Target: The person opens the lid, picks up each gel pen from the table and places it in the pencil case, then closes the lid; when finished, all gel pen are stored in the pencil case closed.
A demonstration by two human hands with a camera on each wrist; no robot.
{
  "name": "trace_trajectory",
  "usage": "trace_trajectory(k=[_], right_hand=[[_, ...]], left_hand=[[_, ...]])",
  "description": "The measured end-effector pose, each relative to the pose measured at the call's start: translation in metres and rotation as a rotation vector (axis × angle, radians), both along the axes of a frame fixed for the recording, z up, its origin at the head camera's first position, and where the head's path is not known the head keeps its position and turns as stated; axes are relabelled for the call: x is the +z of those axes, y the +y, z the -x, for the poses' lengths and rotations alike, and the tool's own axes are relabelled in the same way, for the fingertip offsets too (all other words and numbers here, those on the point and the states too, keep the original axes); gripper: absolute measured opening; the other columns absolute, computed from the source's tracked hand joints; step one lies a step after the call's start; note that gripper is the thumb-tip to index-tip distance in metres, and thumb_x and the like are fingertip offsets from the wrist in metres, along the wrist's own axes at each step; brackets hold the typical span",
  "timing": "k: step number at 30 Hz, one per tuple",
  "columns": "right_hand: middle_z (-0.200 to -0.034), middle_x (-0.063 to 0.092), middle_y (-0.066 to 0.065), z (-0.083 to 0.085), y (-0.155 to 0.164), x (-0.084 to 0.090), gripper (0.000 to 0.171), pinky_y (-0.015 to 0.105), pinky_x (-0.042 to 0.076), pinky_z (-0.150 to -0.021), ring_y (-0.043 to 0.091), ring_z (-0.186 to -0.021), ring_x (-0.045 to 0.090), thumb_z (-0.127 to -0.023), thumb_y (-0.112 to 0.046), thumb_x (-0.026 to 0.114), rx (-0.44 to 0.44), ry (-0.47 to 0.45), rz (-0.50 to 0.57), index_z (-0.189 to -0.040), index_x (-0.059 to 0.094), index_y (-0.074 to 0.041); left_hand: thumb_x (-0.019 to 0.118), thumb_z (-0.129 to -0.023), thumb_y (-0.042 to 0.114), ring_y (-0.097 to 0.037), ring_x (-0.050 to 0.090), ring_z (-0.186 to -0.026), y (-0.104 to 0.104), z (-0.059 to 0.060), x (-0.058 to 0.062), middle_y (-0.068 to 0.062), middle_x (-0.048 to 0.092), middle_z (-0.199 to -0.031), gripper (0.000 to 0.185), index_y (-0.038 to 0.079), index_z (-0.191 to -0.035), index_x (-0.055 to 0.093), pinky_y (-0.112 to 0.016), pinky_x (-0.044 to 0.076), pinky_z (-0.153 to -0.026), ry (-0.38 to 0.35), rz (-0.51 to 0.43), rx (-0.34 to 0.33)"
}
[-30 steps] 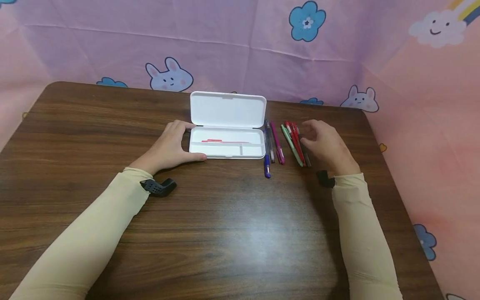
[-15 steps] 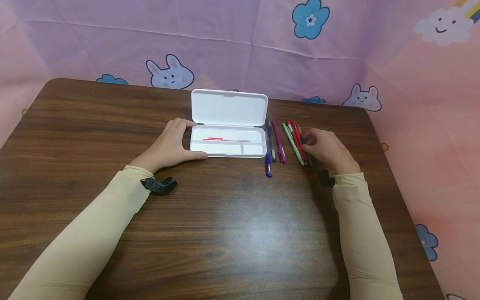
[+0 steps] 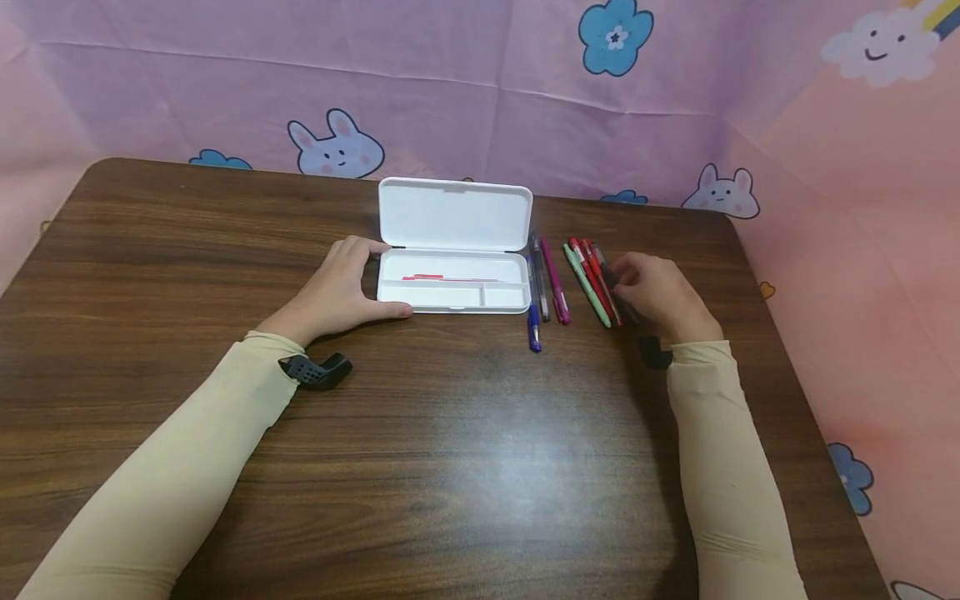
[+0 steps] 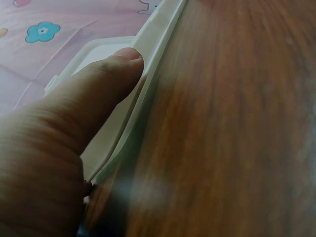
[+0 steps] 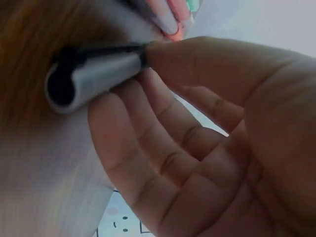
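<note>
My left hand point(image 3: 336, 287) holds a white pencil case point(image 3: 456, 215) by its left end, thumb at the front edge and fingers behind. The lid stands raised; a thin red item point(image 3: 427, 277) lies in the long compartment. In the left wrist view the thumb point(image 4: 106, 81) presses the case's rim point(image 4: 154, 37). On the right, my right hand point(image 3: 658, 290) pinches a black-and-clear pen point(image 5: 101, 76) between thumb and fingertips. Left of that hand lie red pens point(image 3: 592, 271) and a pale green pen point(image 3: 587, 285).
Beside the case's right end are a blue pen point(image 3: 534, 325), a grey-clear pen point(image 3: 541, 283) and a magenta pen point(image 3: 555, 279). Everything is on a brown wooden table point(image 3: 420, 433). A printed cloth point(image 3: 450, 83) hangs behind the table and along its right side.
My right hand has come down to the pens, taken hold of the black-and-clear one at the right of the group and drawn it slightly rightward. The left hand stays on the case.
</note>
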State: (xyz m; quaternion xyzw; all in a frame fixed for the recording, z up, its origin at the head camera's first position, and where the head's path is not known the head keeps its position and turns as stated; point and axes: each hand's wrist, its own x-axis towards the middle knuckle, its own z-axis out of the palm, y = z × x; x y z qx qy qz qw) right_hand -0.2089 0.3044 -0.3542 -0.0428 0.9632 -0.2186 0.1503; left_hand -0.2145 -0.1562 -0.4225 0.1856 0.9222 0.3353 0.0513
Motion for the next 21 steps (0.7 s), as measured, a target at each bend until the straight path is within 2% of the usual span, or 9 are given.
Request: trace_trajectory(k=[7,12,21], right_hand=[[-0.119,0.063,0.025,-0.003,0.007,0.008,0.043,0.052,0.053,-0.086,0.037,-0.104,0.061,-0.101,-0.02,0.065,-0.015,-0.076,-0.052,-0.137,0.055,0.002],[-0.115,0.059,0.026,-0.006,0.014,0.013,0.045,0.045,0.051,-0.078,0.036,-0.098,0.059,-0.098,-0.017,0.066,-0.015,-0.133,-0.083,-0.134,0.054,0.008],[-0.118,0.062,0.029,-0.002,0.017,0.009,0.034,0.05,0.052,-0.084,0.038,-0.101,0.061,-0.101,-0.012,0.06,-0.044,-0.12,-0.078,-0.128,0.057,0.007]], left_hand=[[0.083,-0.076,0.067,-0.033,0.036,-0.134,-0.001,-0.001,0.001,-0.014,0.044,-0.144,0.103,0.005,-0.148,0.043,-0.056,0.034,-0.111,-0.008,0.003,-0.001],[0.083,-0.076,0.066,-0.033,0.035,-0.135,0.0,-0.002,0.0,-0.014,0.044,-0.144,0.103,0.004,-0.147,0.043,-0.056,0.034,-0.111,-0.004,0.001,-0.004],[0.082,-0.075,0.068,-0.032,0.035,-0.135,0.0,-0.001,0.0,-0.014,0.043,-0.145,0.105,0.004,-0.148,0.042,-0.055,0.034,-0.112,-0.007,0.01,0.001]])
